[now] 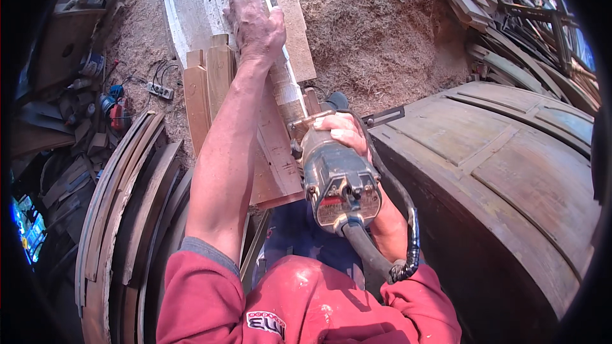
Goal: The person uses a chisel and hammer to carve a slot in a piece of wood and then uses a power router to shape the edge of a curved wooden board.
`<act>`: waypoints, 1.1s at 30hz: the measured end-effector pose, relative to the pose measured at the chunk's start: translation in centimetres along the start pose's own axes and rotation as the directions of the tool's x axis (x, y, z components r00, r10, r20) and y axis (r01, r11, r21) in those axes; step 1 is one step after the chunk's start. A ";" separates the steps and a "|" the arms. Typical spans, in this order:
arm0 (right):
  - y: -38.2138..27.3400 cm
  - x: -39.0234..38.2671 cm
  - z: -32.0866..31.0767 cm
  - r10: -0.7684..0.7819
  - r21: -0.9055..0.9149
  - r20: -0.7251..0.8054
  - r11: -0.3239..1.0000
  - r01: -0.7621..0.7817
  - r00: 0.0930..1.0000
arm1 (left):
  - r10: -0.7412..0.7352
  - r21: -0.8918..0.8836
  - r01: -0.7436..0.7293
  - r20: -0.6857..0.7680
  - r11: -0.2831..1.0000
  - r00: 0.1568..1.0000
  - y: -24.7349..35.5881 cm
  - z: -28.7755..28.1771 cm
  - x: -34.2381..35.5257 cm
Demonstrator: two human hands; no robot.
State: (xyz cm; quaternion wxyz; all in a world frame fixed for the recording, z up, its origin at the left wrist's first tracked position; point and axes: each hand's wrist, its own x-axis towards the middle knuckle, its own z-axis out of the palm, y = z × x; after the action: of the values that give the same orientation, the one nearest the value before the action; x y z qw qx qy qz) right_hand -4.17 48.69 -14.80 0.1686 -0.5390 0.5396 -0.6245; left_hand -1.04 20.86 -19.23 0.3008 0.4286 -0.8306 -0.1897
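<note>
In my right hand (350, 132) is a corded power tool (338, 172) with a grey, dust-covered motor housing, its fingers wrapped over the top. A metal fitting at the tool's front meets the right edge of a long wooden board (280, 159). Its blade or bit is hidden, so I cannot tell the exact kind. Farther up the same stack of wood, my left hand (258, 28) lies flat with fingers spread, pressing on pale, white-streaked boards (194, 3). Short wood pieces (207, 83) sit left of my forearm.
A black cable (398, 191) loops from the tool past my right forearm. Right stands a large panelled wooden piece (503, 153). Curved planks (121, 216) lean at left, near a power strip (159, 91). Wood shavings (382, 32) cover the ground; scrap timber (523, 57) lies far right.
</note>
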 end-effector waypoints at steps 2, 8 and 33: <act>0.7 0.6 0.5 -0.007 0.002 -0.015 1.000 0.007 1.000 | 0.006 0.021 -0.006 -0.001 1.000 1.000 0.2 0.0 0.0; 2.6 2.5 1.1 0.063 0.111 -0.054 0.992 -0.057 0.997 | -0.005 0.029 0.005 0.011 1.000 1.000 0.2 0.2 -0.2; -1.3 -3.5 -2.2 0.099 -0.077 0.100 0.993 -0.091 0.990 | 0.016 -0.095 -0.007 0.097 0.995 0.995 0.4 -0.4 0.0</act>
State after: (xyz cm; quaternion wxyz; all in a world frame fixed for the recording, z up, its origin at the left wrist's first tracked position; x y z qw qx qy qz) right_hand -4.31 53.01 -15.02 0.2062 -0.5501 0.5775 -0.5669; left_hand -1.00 21.02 -18.72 0.2809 0.3991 -0.8369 -0.2480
